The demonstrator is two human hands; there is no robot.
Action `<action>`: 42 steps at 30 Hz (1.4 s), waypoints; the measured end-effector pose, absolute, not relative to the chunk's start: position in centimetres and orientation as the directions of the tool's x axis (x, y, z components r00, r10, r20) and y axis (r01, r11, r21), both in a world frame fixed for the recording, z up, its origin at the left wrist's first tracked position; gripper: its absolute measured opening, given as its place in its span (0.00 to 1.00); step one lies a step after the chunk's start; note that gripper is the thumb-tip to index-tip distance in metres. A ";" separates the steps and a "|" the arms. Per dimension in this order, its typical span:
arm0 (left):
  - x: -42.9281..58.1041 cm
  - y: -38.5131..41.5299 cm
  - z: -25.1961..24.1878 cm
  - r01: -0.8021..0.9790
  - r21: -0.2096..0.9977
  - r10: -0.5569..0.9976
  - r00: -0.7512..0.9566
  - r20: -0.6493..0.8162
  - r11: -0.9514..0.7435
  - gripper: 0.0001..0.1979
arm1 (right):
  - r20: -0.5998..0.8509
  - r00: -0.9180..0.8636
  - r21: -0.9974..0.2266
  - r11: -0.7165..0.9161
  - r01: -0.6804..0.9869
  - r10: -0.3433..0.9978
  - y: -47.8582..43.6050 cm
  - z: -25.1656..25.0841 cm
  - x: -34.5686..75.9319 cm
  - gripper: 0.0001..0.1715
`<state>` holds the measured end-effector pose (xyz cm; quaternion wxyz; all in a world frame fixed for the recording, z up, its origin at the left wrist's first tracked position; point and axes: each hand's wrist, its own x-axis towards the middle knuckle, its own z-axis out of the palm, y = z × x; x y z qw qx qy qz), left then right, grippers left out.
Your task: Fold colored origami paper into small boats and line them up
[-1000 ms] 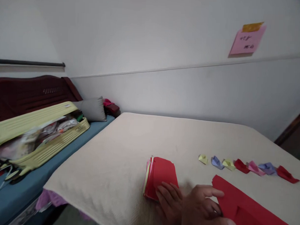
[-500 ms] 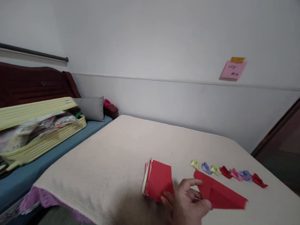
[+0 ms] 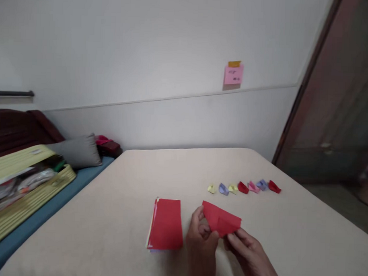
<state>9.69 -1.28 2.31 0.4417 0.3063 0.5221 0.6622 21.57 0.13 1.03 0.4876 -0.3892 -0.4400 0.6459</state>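
Head view: the paper, red and folded, with a broad slanting top edge and a narrower lower end, is between the two hands and looks raised off the cloth-covered tabletop. The left hand has it by the left end and lower edge: the grip is a pinch, with the thumb at the bottom edge and a fingertip up at the left corner. The right hand meets it at the lower right; there the grip also seems to be a pinch, thumb and fingers close together on the edge, though the far fingertips are hidden. Holding it from both ends probably keeps so thin a thing steady and its creases from springing apart, and leaves the broad face turned to the wearer.

Just left of the left hand lies the stack, red on top with other colours showing at its sides; set there, it is likely meant to be within easy reach without being in the way. Beyond the hands, to the right, stands a row of small folded pieces in yellow, blue, red and pink, probably lined up there so none gets crushed or mixed in with loose sheets.

As for pose, the left wrist rises almost straight from the bottom edge, fingers curled inward. The right forearm slants in from the lower right, hand low, fingers pointing up and left towards the paper.
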 end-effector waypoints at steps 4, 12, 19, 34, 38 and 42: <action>11.4 -2.1 2.3 -0.161 0.981 0.928 -0.371 0.041 -0.107 0.32 | -0.153 -0.068 -0.956 -0.165 -0.243 0.986 0.5 0.4 22.6 0.19; 11.6 -2.0 1.1 -0.257 0.963 0.906 -0.422 -0.038 -0.080 0.37 | -0.160 0.005 -0.954 -0.154 -0.257 0.987 0.3 1.5 24.7 0.22; 11.5 -2.2 1.6 -0.306 0.951 0.913 -0.396 -0.096 -0.032 0.32 | -0.176 -0.154 -0.912 -0.220 -0.345 0.972 -0.4 0.7 22.6 0.10; 11.1 -3.3 2.8 -0.398 0.917 0.966 -0.230 -0.121 0.020 0.08 | -0.116 -0.149 -0.956 -0.151 -0.250 0.982 -0.6 2.2 23.6 0.07; 10.3 -3.0 2.3 -0.378 0.925 0.965 -0.234 -0.119 0.022 0.07 | -0.093 -0.187 -0.973 -0.129 -0.190 0.978 -0.4 2.0 23.7 0.06; 9.7 -2.8 2.4 -0.353 0.936 0.959 -0.266 -0.095 -0.005 0.18 | -0.082 -0.245 -0.979 -0.124 -0.163 0.966 -0.2 1.7 24.1 0.08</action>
